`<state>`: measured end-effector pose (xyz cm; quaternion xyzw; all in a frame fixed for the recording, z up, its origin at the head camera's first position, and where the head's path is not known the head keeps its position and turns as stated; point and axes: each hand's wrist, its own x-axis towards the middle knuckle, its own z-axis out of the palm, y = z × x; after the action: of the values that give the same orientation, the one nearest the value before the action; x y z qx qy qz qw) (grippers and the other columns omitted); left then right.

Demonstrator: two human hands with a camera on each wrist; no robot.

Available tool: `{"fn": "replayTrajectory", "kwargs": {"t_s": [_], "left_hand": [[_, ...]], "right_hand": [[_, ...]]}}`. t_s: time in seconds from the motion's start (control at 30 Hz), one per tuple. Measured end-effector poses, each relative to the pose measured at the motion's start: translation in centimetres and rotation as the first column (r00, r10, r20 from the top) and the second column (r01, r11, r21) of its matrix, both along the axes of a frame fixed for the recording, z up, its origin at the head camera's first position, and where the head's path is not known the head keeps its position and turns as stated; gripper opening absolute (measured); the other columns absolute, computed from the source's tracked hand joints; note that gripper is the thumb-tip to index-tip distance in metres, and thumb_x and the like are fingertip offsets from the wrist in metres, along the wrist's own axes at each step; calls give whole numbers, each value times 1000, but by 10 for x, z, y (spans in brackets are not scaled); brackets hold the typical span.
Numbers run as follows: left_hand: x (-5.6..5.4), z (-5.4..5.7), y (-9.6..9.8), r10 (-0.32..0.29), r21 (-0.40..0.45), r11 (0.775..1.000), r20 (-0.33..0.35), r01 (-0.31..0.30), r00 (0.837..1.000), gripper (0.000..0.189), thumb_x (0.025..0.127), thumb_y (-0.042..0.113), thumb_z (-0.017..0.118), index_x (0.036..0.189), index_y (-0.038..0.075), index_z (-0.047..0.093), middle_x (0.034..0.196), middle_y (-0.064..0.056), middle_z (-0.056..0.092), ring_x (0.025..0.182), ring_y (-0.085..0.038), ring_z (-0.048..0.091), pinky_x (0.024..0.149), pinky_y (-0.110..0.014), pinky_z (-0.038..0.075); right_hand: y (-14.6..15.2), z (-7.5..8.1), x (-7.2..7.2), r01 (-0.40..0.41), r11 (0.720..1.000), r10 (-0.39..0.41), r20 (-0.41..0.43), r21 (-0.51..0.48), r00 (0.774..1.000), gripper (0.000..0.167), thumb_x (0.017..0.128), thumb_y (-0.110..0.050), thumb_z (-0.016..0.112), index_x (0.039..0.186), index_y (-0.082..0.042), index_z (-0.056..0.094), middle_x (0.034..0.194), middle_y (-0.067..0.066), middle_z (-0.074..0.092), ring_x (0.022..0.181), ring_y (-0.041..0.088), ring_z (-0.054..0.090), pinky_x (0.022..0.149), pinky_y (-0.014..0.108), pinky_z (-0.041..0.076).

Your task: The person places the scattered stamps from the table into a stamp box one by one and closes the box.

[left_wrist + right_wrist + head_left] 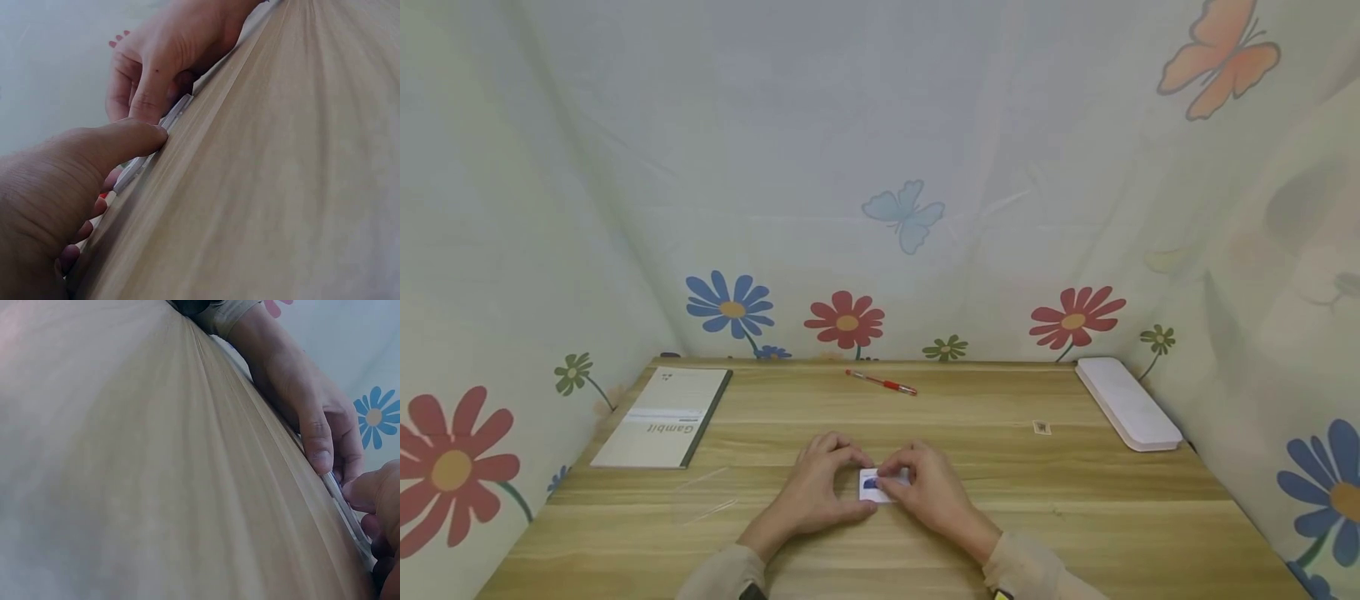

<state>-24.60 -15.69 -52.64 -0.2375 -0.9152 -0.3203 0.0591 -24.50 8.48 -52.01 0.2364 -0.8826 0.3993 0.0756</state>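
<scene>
Slab [868,496]: thin and white, low over the table [1075,517] or resting on it, between the hands; the wrist views do not settle whether it touches the wood.
Left hand [823,486]: clamped on the slab, thumb at the near edge and forefinger at the far edge, steadying its left end.
Right hand [928,492]: thumb and forefinger brought together in a pinch at the right edge of the patch [870,482].
Patch: blue-purple, over the left part of the slab, partly behind the right thumb; whether it is fully stuck down cannot be told.
Done so far: the patch is in place over the slab's face, and both hands are on the work.
Left on the slab: its fit looks unfinished, judging by the fingers at its edge; the slab's right part is mostly hidden by the right hand.
Stamp [1042,427]: small, well apart to the right, untouched; if it belongs to this work, that part is not yet done.
Clear sheet [703,498]: lies left of the left hand, touched by neither hand.
Pen [882,382]: red, beyond the hands, unused.
Notebook [658,429]: closed, at the far left.
Case [1127,406]: pale, shut, at the far right.
</scene>
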Motion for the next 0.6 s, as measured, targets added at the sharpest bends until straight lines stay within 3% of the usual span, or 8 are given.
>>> {"fn": "replayTrajectory", "kwargs": {"t_s": [0.6], "left_hand": [[-1, -2, 0, 0, -10, 1000, -6, 0, 1000, 49, 79, 61, 96, 117, 35, 78, 132, 7, 61, 139, -28, 52, 119, -66, 38]], "right_hand": [[2, 3, 1, 14, 1000, -13, 15, -28, 1000, 11, 95, -26, 90, 104, -21, 86, 94, -7, 67, 78, 12, 56, 68, 25, 45]]}}
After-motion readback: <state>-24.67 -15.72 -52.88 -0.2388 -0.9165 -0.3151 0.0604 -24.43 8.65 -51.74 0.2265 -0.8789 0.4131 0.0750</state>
